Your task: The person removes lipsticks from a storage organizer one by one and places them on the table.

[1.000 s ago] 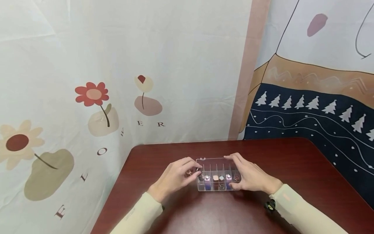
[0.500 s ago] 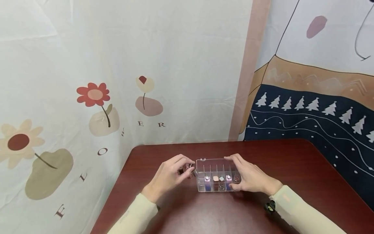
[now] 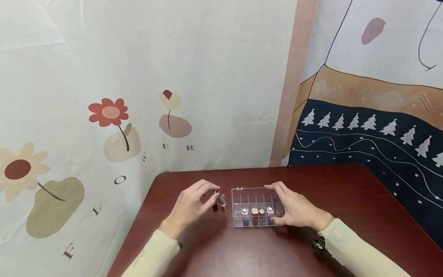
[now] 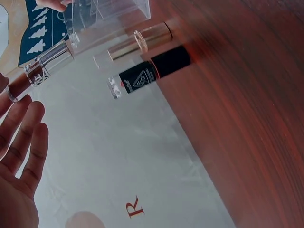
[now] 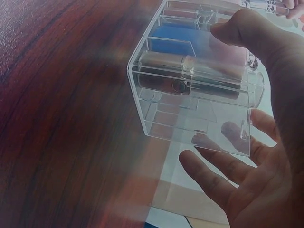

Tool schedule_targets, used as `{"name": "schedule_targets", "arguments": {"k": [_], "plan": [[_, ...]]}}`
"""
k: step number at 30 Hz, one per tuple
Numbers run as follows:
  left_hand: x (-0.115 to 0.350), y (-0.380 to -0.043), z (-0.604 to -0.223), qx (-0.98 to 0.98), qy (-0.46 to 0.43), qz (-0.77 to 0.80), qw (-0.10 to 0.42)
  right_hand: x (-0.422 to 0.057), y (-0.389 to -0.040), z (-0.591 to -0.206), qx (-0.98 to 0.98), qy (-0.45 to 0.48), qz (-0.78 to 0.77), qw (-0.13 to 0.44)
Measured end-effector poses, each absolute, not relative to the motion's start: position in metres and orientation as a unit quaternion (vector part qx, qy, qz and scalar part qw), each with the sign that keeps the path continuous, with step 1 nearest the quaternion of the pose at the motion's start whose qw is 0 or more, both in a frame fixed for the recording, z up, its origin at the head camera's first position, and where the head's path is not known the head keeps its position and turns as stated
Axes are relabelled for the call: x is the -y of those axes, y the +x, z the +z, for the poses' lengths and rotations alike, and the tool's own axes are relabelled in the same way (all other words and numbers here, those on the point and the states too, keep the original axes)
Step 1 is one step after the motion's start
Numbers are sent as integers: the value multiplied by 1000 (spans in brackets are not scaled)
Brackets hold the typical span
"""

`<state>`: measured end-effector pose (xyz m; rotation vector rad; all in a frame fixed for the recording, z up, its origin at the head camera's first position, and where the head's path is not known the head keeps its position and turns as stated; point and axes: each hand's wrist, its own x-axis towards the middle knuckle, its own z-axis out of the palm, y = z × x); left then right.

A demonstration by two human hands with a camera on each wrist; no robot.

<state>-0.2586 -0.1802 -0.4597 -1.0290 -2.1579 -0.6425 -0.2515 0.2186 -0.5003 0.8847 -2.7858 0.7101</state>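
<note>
Between thumb and fingertips, my left hand (image 3: 192,200) pinches a lipstick tube (image 4: 47,66) with a clear end, a dark reddish-brown end and a silver ring. Close to that hand, a black lipstick tube (image 4: 156,69) and a gold lipstick tube with a clear part (image 4: 142,42) stand side by side on the table. My right hand (image 3: 297,206) grips the right side of a clear compartment box (image 3: 238,221), thumb in front and fingers at the back. Inside its front row are purple-blue containers (image 3: 245,220) and several other tubes; the right hand partly hides the rightmost one.
The dark red wooden table (image 3: 256,254) bears the box and tubes. Its far edge meets a pale wall cloth (image 3: 225,96) with flower prints, and a navy tree-patterned cloth (image 3: 346,138) hangs at right.
My left hand has drawn a lipstick tube from the box's leftmost front compartment and moved left, bringing the two standing tubes into view. My right hand keeps its hold on the box.
</note>
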Motion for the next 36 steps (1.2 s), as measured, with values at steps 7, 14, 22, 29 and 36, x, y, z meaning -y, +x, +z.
{"name": "schedule_targets", "arguments": {"k": [7, 14, 22, 29, 36], "plan": [[189, -262, -461, 833, -365, -247, 335, -219, -253, -501, 924, 295, 233, 69], [198, -265, -466, 838, -346, -247, 343, -220, -252, -503, 923, 296, 239, 65], [205, -267, -470, 848, -319, -244, 347, -221, -252, -503, 924, 291, 240, 61], [210, -271, -473, 850, -309, -242, 351, -221, -252, -503, 922, 295, 240, 67], [217, -276, -479, 850, -303, -235, 361, -221, -253, -504, 925, 292, 235, 66]]}}
